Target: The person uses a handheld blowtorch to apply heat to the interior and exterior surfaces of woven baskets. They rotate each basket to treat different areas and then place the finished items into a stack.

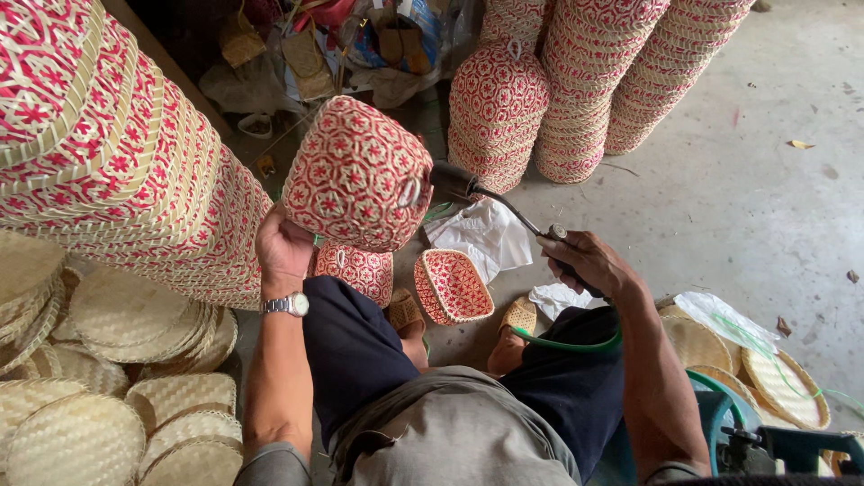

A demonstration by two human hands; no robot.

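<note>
At centre frame, left hand (281, 247) closed on the lower rim of a red-and-white woven basket (357, 173), held raised and tilted. Right hand (585, 263), centre right, wrapped round the handle of a gas torch (490, 198); nozzle just beside the basket's side. Smaller open basket (453, 286) on floor below, between the knees.

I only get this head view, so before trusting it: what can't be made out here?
- Left hand: fingers hidden behind the red woven basket.
- Torch: nozzle tip sits against the basket; no flame can be made out.
- Right hand: covers the torch handle.
- Green hose: cut off behind the right arm.
</note>
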